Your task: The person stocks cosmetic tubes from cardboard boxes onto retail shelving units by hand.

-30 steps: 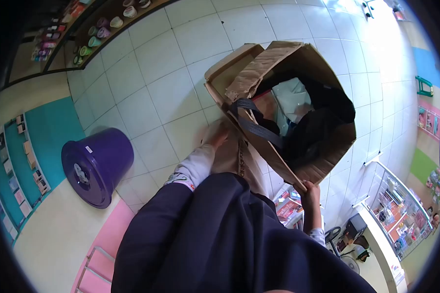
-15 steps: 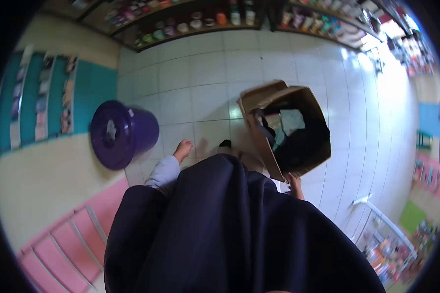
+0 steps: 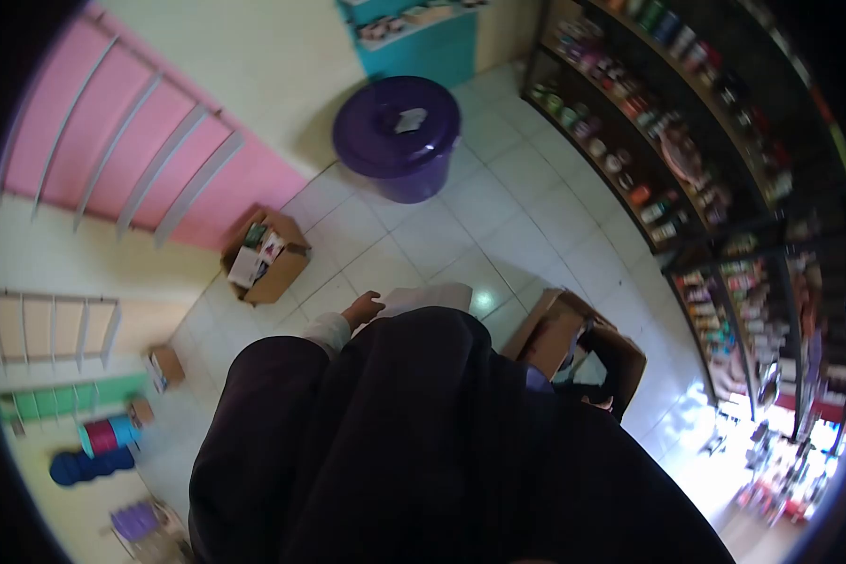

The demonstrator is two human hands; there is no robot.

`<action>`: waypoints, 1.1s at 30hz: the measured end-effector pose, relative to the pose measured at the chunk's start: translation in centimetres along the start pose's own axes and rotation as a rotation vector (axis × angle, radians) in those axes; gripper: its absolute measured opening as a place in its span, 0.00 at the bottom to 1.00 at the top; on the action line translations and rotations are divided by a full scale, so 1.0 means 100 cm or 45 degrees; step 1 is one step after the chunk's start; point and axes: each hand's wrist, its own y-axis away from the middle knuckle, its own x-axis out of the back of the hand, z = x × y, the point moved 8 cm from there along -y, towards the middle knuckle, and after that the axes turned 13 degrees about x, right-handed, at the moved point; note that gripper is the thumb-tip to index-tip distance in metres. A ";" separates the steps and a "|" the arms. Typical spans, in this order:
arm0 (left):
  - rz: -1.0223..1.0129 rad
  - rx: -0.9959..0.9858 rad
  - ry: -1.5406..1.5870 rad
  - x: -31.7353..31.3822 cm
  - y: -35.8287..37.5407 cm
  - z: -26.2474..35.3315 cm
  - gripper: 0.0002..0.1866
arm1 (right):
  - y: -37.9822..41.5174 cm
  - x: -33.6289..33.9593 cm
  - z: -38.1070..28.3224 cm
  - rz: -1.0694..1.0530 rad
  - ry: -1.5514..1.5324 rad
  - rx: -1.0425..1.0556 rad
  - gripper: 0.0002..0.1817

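My left hand (image 3: 363,308) reaches out past the dark cloth (image 3: 414,423) over my body, its fingers apart and nothing held in them. Just beyond it is a pale, light-coloured shape (image 3: 432,299), partly hidden by the cloth. On the right, an open cardboard box (image 3: 550,336) stands on the tiled floor with dark and pale items inside. Only a small part of my right hand (image 3: 597,404) shows at the near edge of this box; its fingers are mostly hidden.
A lidded purple tub (image 3: 399,127) stands by the wall. Another cardboard box (image 3: 287,273) with packets is at the left, below grey racks (image 3: 183,160) on a pink panel. Shelves of bottles and jars (image 3: 649,188) line the right side.
The view has turned toward the left, bringing the racks and second box into sight. The open box now appears lower, and my right hand is more hidden beside it.
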 end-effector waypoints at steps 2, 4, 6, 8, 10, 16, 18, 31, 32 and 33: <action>0.080 -0.017 -0.077 0.021 0.008 -0.042 0.27 | -0.024 -0.028 -0.023 0.012 -0.034 0.175 0.42; 0.137 0.149 0.234 0.043 0.032 -0.075 0.27 | -0.034 -0.045 -0.077 0.000 -0.170 0.354 0.42; 0.164 0.260 0.421 0.057 0.046 -0.106 0.27 | -0.037 -0.067 -0.135 -0.083 -0.323 0.478 0.40; 0.178 0.322 0.495 0.070 0.057 -0.137 0.27 | -0.033 -0.088 -0.182 -0.135 -0.324 0.600 0.39; 0.130 0.352 0.595 0.080 0.065 -0.161 0.27 | -0.019 -0.114 -0.231 -0.195 -0.326 0.728 0.38; 0.047 0.261 0.610 0.137 0.024 -0.268 0.26 | 0.078 -0.167 -0.383 -0.563 -0.286 0.939 0.26; 0.119 0.429 0.739 0.177 0.050 -0.274 0.25 | 0.107 -0.200 -0.404 -0.873 -0.339 0.591 0.23; 0.354 0.449 1.068 0.345 0.055 -0.330 0.22 | 0.218 -0.313 -0.616 -1.187 -0.601 0.407 0.13; 0.325 0.425 1.091 0.343 0.044 -0.337 0.23 | 0.220 -0.323 -0.628 -1.242 -0.695 0.316 0.14; 0.297 0.396 1.116 0.341 0.031 -0.342 0.23 | 0.223 -0.333 -0.640 -1.284 -0.761 0.228 0.15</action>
